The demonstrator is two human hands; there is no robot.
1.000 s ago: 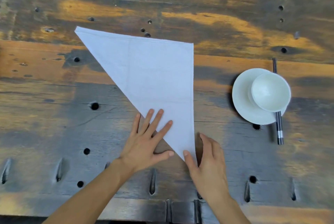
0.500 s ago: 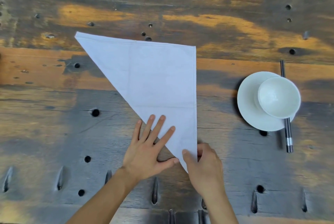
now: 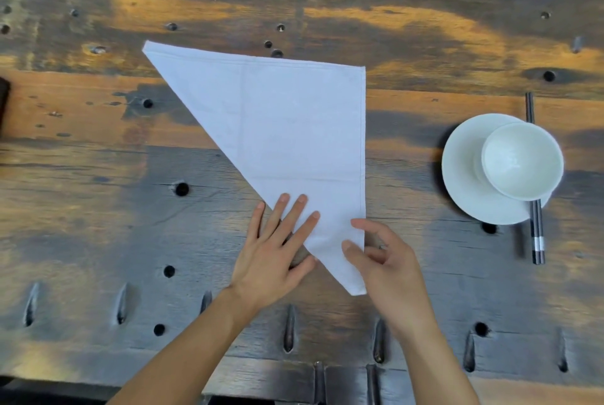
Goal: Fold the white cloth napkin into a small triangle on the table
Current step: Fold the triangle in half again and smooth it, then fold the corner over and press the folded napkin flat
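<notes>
The white cloth napkin (image 3: pixel 287 130) lies flat on the wooden table (image 3: pixel 98 225) as a large triangle, with its long fold running from the far left corner to the near point. My left hand (image 3: pixel 276 247) rests flat with spread fingers across the folded edge near that point. My right hand (image 3: pixel 379 257) hovers at the napkin's right hem just above the near point, thumb and forefinger apart over the cloth, holding nothing that I can see.
A white saucer (image 3: pixel 467 189) carrying a white bowl (image 3: pixel 521 161) stands to the right, with dark chopsticks (image 3: pixel 537 241) lying under them. The worn tabletop has several round holes and slots. A dark object (image 3: pixel 4 91) shows at the left edge.
My right hand has moved up from the near tip to the right hem and its fingers have spread. The left hand stays pressed on the fold. The view has shifted slightly.
</notes>
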